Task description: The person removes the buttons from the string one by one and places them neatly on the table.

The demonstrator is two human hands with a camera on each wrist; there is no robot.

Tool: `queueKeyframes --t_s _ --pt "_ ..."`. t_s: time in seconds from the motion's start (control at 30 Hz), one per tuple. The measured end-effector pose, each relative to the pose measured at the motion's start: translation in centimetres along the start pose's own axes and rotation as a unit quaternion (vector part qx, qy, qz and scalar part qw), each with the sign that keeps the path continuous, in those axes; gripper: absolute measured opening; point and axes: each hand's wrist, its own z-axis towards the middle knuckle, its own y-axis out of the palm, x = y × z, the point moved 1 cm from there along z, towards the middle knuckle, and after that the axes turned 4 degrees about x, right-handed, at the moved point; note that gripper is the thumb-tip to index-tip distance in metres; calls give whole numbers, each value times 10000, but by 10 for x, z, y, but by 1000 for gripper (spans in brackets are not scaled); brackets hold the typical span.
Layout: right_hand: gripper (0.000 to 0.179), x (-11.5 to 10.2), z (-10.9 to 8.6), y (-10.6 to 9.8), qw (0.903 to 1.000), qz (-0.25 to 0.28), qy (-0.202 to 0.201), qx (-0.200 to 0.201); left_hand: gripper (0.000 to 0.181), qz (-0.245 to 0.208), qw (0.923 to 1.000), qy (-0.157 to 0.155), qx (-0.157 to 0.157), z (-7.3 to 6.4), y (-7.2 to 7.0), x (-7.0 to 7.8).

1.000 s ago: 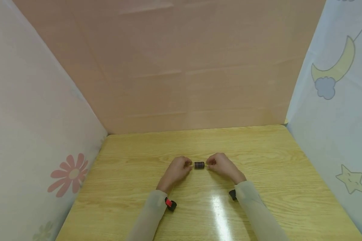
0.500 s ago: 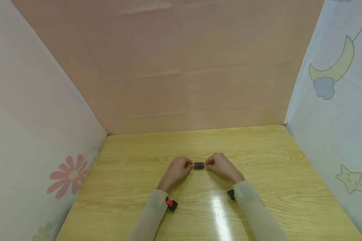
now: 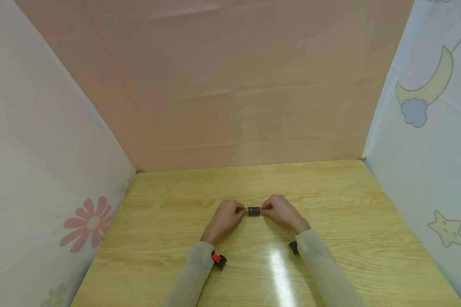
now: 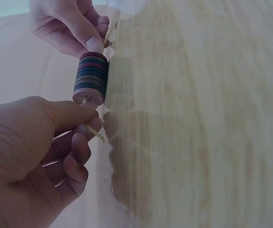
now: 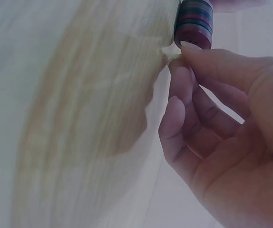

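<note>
A stack of buttons (image 3: pixel 254 211) in dark blue, red, brown and pink lies on its side between the two hands, strung on a yellowish cord. Small holes show in the pink end button (image 4: pixel 88 96) in the left wrist view. The left hand (image 3: pixel 226 216) pinches the cord (image 4: pixel 94 132) between thumb and forefinger, close against that end, and a short tail sticks out past the fingertips. At the other end the right hand (image 3: pixel 283 212) pinches the cord (image 5: pixel 173 57) beside a dark red button (image 5: pixel 192 37). The other fingers of both hands are loosely curled.
The buttons are over a wood-grain table (image 3: pixel 169 200), at or just above its surface. A tan backdrop (image 3: pixel 230 85) stands behind it, with printed white side panels (image 3: pixel 418 179) left and right. Black wrist straps (image 3: pixel 219 259) show at the sleeves.
Almost nothing differs. The right hand has shifted very slightly left, nearer the button stack, while both hands keep pinching the cord.
</note>
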Motion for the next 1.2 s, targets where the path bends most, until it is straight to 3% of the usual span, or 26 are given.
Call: queueKeyframes --t_s 0.83,1.2 --pt "11 1 3 6 9995 -271 -134 -70 16 37 9998 146 92 -1 0 -2" --pt "11 0 2 6 9994 -322 -86 -36 16 165 9998 38 133 -3 -1 -1"
